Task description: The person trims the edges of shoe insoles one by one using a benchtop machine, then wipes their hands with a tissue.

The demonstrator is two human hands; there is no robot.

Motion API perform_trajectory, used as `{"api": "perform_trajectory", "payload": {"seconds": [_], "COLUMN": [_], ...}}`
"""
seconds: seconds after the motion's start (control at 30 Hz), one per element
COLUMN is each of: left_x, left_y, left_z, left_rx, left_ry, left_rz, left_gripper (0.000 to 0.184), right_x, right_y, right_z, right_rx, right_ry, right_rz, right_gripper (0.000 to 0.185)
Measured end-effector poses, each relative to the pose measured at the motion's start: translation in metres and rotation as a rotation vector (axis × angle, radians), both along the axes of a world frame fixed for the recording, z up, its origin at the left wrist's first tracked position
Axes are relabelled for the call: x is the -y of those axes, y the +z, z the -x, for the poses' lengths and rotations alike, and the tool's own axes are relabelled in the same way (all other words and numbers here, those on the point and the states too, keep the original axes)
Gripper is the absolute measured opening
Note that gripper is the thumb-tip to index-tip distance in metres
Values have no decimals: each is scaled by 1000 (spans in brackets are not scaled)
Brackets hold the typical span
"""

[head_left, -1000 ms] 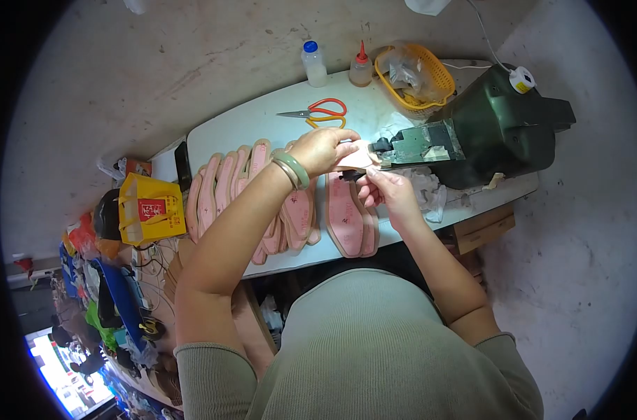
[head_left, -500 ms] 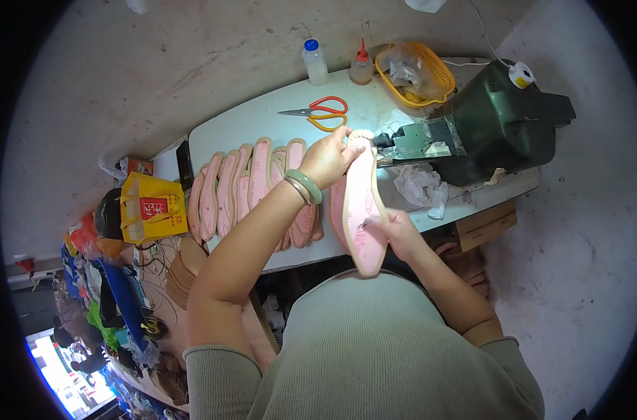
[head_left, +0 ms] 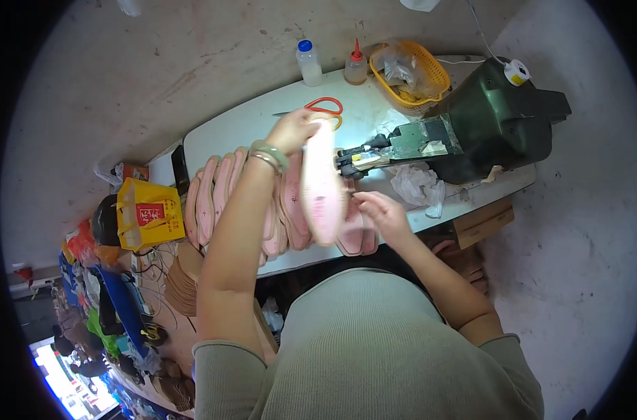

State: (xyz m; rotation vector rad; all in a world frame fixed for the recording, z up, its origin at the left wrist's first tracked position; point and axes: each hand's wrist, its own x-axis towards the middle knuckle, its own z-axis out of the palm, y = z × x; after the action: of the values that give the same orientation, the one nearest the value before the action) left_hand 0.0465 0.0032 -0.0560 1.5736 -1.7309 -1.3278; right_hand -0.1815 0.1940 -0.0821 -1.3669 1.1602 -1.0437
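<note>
My left hand (head_left: pixel 295 131) is closed on one end of a pink shoe insole (head_left: pixel 322 192), which hangs down in front of the table, blurred by motion. Pink print shows near its wide lower end. To the right, my right hand (head_left: pixel 385 215) is apart from that insole, its fingers partly stretched out toward the left. Behind the held insole, more pink insoles (head_left: pixel 353 241) lie near the table's front edge. A row of overlapping pink insoles with tan rims (head_left: pixel 224 185) spreads out to the left, partly covered by my left forearm.
A green machine (head_left: pixel 500 119) with a narrow arm stands at right, crumpled white paper (head_left: pixel 420 185) beside it. Scissors (head_left: pixel 324 105), a blue-capped bottle (head_left: pixel 309 64), a red-tipped bottle (head_left: pixel 356 66) and a yellow basket (head_left: pixel 441 73) sit further back. A yellow bag (head_left: pixel 150 213) is at left.
My left hand has carried the insole to the left and slightly up. My right hand has let go of its lower part. The insoles behind and the machine's tip now show more.
</note>
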Motion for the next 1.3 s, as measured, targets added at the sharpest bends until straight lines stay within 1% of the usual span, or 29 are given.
{"api": "perform_trajectory", "payload": {"seconds": [0.03,0.1,0.13,0.2,0.23,0.3,0.37,0.4,0.5,0.53,0.57,0.63,0.67,0.7,0.77,0.8,0.87,0.9,0.93,0.97,1.0,1.03,1.07,1.17,1.2,1.3], "left_x": [-2,-28,-44,-68,-80,-117,-144,-155,-175,-176,-177,-177,-176,-176,-173,-171,-165,-163,-165,-166,-166,-166,-168,-182,-187,-201], "left_y": [2,-6,-10,-21,-23,-26,-39,-47,-77,-84,-90,-91,-91,-92,-95,-93,-89,-86,-84,-81,-55,-39,-40,-67,-69,-35], "left_z": [-16,-27,-32,-30,-24,-5,8,12,22,24,25,28,29,29,30,31,23,21,24,21,18,14,7,-4,-8,-12], "left_rx": [357,689,853,588,455,304,238,198,66,18,-31,-28,-26,-24,-73,-97,-294,-393,-358,-378,-398,-417,-445,-629,-632,-574], "left_ry": [-4,79,121,140,150,225,147,166,220,238,255,243,238,233,348,405,367,347,374,381,388,394,363,398,385,359], "left_rz": [104,470,652,471,382,193,8,-26,-107,-116,-127,-125,-119,-112,-185,-224,-382,-460,-375,-467,-560,-654,-688,-534,-531,-532], "left_gripper": [39,40,40,41,42,40,40,40,42,43,44,50,53,56,54,53,38,30,21,21,21,21,22,17,13,16], "right_x": [-1,-16,-19,-25,-26,-28,-29,-29,-31,-28,-27,-28,-30,-29,-28,-28,-29,-29,-29,-30,-27,-22,-17,-2,2,13], "right_y": [8,-22,-27,-36,-42,-56,-66,-70,-78,-77,-77,-77,-77,-75,-71,-72,-72,-69,-66,-63,-58,-53,-50,-54,-54,-47], "right_z": [-6,-23,-29,-35,-37,-41,-45,-46,-44,-42,-42,-41,-40,-41,-43,-42,-37,-33,-30,-27,-25,-22,-22,-29,-29,-32], "right_rx": [-358,-609,-703,-894,-898,-895,-894,-895,-892,-772,-792,-833,-868,-863,-851,-785,-652,-615,-577,-540,-514,-489,-461,32,197,378], "right_ry": [78,57,154,353,346,340,266,227,186,142,147,155,250,218,153,167,186,187,188,190,135,79,25,-47,-72,121], "right_rz": [146,380,316,178,282,493,502,505,314,331,354,394,340,382,465,390,242,238,235,232,193,153,114,-267,-392,-718], "right_gripper": [51,71,76,85,84,82,76,74,67,63,62,62,65,67,70,71,73,72,72,71,67,63,59,42,37,33]}}
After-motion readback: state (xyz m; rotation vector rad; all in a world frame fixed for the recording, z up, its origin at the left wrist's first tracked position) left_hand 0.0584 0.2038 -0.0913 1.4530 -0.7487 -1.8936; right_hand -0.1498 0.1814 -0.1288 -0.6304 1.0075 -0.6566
